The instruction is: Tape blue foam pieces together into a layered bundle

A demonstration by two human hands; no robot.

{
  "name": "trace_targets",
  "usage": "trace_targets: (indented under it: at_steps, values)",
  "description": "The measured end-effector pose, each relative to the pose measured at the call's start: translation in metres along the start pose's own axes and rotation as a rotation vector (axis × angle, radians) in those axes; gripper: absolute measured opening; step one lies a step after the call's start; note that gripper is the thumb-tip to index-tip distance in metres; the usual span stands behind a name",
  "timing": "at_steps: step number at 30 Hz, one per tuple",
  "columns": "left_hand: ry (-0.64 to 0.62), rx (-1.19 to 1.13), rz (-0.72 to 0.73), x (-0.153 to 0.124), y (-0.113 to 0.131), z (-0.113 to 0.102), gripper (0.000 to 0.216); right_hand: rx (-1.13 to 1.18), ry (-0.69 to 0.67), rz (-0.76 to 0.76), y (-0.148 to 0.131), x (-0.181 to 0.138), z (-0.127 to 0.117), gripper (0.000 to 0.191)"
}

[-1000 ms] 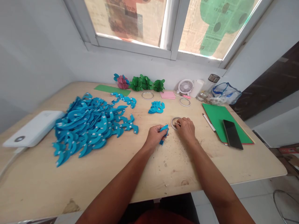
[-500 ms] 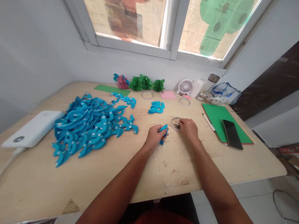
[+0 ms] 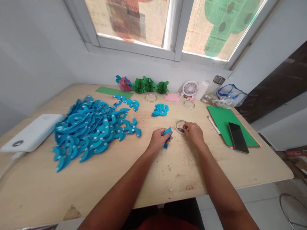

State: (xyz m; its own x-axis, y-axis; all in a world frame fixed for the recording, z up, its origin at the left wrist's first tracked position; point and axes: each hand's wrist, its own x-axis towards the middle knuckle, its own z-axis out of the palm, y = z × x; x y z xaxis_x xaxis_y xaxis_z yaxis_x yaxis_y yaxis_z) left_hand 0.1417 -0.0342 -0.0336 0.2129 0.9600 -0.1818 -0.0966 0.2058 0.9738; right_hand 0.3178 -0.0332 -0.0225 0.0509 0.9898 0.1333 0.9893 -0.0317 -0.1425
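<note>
My left hand [image 3: 158,140] is closed around a curved blue paper cutout [image 3: 168,131], one end of which hangs below the fingers. My right hand [image 3: 195,133] has its fingertips pinched together at the right side of a tape roll [image 3: 177,128] lying flat on the table. Something small, partly dark and partly pale, shows at those fingertips, too small to make out. Beyond my hands lies a little stack of blue cutouts [image 3: 160,110]. A big heap of blue paper cutouts [image 3: 88,124] with white squares on them spreads at the left.
At the left edge rests a white power bank [image 3: 35,131] with a cable. Two more tape rolls, green paper puffs [image 3: 149,84], a small fan [image 3: 190,88] and a bottle [image 3: 216,86] line the back. On the right, a phone [image 3: 238,137] lies on green sheets [image 3: 220,118] beside a pen [image 3: 214,125].
My right fingers have shifted slightly at the tape roll, and the small pale thing there sits at a different angle. My left hand keeps its hold on the blue cutout.
</note>
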Motion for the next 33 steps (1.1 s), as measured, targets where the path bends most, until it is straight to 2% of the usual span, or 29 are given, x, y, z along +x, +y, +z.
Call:
trace_targets:
  at_steps: [33]
  values:
    - [0.006, -0.005, 0.001, -0.0002, -0.0004, 0.0010, 0.007, 0.008, -0.078, 0.005, -0.0016, 0.0013, 0.0080, 0.021]
